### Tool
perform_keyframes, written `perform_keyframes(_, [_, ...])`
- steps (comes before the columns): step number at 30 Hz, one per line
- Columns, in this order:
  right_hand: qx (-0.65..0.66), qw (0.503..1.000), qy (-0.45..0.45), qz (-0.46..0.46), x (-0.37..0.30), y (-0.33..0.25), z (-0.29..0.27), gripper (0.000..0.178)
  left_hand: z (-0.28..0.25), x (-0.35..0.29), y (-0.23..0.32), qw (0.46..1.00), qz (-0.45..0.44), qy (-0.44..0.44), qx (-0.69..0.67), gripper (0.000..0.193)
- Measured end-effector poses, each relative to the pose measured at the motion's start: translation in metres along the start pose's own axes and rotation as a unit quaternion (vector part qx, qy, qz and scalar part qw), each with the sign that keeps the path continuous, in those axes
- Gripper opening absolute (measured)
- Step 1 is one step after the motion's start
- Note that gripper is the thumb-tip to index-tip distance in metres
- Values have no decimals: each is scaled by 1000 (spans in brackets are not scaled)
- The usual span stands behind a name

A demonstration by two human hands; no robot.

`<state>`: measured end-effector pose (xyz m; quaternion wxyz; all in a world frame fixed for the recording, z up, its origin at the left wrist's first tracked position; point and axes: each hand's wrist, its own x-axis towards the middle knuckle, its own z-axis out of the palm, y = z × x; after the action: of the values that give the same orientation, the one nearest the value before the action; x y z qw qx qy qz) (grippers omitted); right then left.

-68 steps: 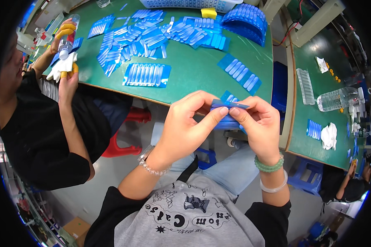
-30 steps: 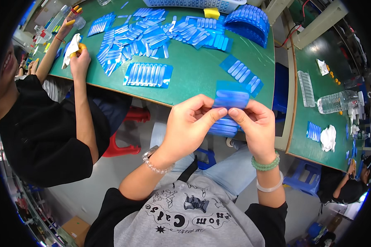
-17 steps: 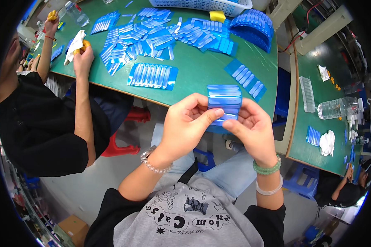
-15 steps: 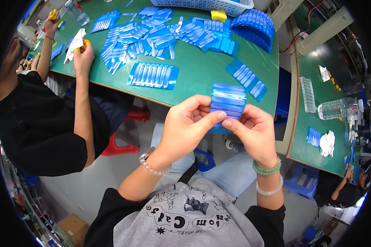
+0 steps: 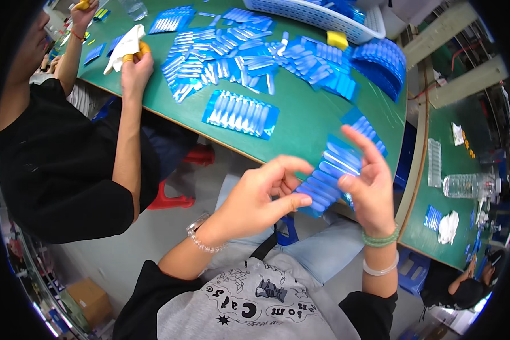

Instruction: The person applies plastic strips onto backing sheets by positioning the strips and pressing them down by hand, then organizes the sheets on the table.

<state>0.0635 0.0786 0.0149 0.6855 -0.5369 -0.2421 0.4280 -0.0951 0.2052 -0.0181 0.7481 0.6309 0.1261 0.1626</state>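
A blue film sheet carrying a row of long, shiny, rounded strips [image 5: 330,174] is held tilted in front of me, off the table. My left hand [image 5: 260,190] pinches its lower left edge between thumb and fingers. On the other side my right hand [image 5: 373,190] has its thumb on the sheet's right edge; the index finger points up and away, and the other fingers are partly hidden. Beyond the right hand lies a similar blue sheet [image 5: 369,131], partly covered by it. Another strip sheet [image 5: 241,115] lies flat near the table's front edge.
A heap of blue strip sheets [image 5: 221,59] covers the green table's [image 5: 175,116] far part. Behind stand a white basket [image 5: 323,22], a yellow sponge [image 5: 338,39] and a curved stack of sheets [image 5: 382,65]. At left, a co-worker's hand [image 5: 136,71] holds a white cloth [image 5: 124,48].
The held sheet has turned from upright to slanted, moving slightly right and down. My right index finger has lifted off it and straightened. The whole view has shifted, with the table sliding rightward.
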Motion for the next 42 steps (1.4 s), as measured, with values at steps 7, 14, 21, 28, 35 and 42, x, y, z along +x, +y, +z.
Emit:
perform_keyframes(7, [-156,987,-23,13,41,-9,3,42,-44,2,16,979,-24,160,127,42])
perform_keyframes(14, [-295,948,-113,43,97,2,31,25,-80,32,31,923,43,308,229,42])
perform_keyframes(21, [-476,867,-138,-44,111,16,43,33,-106,54,16,823,99,296,474,37])
perform_keyframes(28, [-661,709,57,-239,149,0,-11,45,-105,58,-8,713,158,353,585,31])
perform_keyframes(35, [-698,688,93,-174,154,9,-22,59,-91,58,-6,772,151,356,505,27])
perform_keyframes(42, [-655,739,59,-147,114,-8,-25,54,-72,54,2,776,195,319,507,26])
